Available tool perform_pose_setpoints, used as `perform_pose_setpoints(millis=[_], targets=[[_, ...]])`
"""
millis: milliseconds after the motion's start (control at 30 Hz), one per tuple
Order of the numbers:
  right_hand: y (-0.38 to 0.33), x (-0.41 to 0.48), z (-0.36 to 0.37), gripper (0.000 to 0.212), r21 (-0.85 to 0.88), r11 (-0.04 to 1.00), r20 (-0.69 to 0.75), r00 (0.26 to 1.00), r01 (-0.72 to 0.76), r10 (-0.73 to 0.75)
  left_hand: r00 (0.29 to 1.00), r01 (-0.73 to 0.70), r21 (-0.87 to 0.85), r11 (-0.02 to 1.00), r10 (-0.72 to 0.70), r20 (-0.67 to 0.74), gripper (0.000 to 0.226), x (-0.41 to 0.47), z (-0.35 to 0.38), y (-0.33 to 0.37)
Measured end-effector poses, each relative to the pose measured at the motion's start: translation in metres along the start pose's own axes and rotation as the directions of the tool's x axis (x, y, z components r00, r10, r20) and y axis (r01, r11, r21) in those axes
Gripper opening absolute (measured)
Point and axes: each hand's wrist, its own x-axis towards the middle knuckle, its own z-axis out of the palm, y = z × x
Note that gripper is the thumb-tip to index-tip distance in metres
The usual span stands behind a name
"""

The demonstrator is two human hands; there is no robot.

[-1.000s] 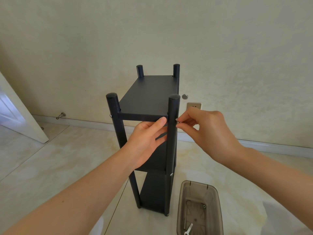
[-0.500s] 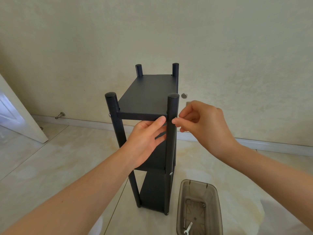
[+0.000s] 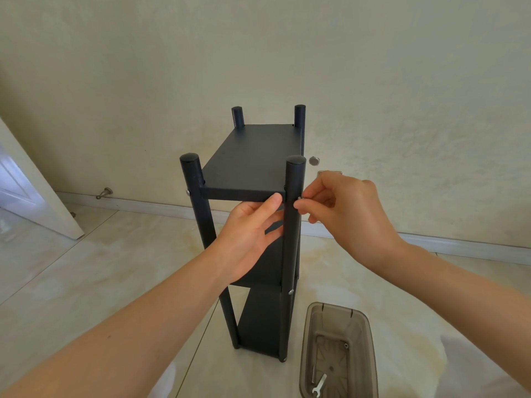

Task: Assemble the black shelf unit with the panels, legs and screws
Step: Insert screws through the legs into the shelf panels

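Note:
The black shelf unit [image 3: 253,165] stands upright on the floor with a top panel, a middle panel and a bottom panel between its round legs. My left hand [image 3: 250,237] reaches under the top panel's front edge, its thumb against the near right leg [image 3: 291,231]. My right hand [image 3: 347,214] pinches a small silver screw [image 3: 299,198] at that leg's right side, level with the top panel. Another screw head [image 3: 188,192] shows on the near left leg, and one more [image 3: 290,292] lower on the right leg.
A smoky translucent plastic box [image 3: 339,354] lies on the tiled floor right of the shelf, holding a small white wrench [image 3: 319,386] and a few loose parts. A white door [image 3: 34,196] stands open at left. The wall and its skirting run right behind the shelf.
My right hand has moved slightly left and closed in on the leg, turning the screw between its fingertips. My left hand stays under the top panel.

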Motion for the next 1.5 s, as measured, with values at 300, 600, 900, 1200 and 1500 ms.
perform_pose_setpoints(millis=[300,600,900,1200,1500], targets=[[0.002,0.008,0.001,0.014,0.27,0.949,0.055,0.987,-0.161,0.152,1.0,0.001,0.005,1.0,-0.001,-0.008,0.015,-0.001,0.003,0.0],[0.009,0.016,0.002,0.049,0.327,0.884,0.191,0.939,-0.335,0.285,0.999,0.016,0.006,1.0,-0.016,-0.034,0.012,-0.003,0.004,0.003],[0.017,0.025,0.004,0.045,0.463,0.82,0.334,0.923,-0.336,0.19,0.999,0.024,0.036,0.999,-0.022,-0.039,0.014,-0.006,0.001,0.009],[0.008,0.032,0.02,0.031,0.511,0.787,0.338,0.923,-0.346,0.187,0.993,0.063,0.387,0.92,-0.017,-0.12,0.019,-0.014,-0.023,0.022],[0.0,0.042,0.029,0.042,0.519,0.753,0.418,0.888,-0.404,0.189,0.787,-0.113,0.969,0.219,0.615,-0.047,0.022,-0.035,-0.026,0.041]])
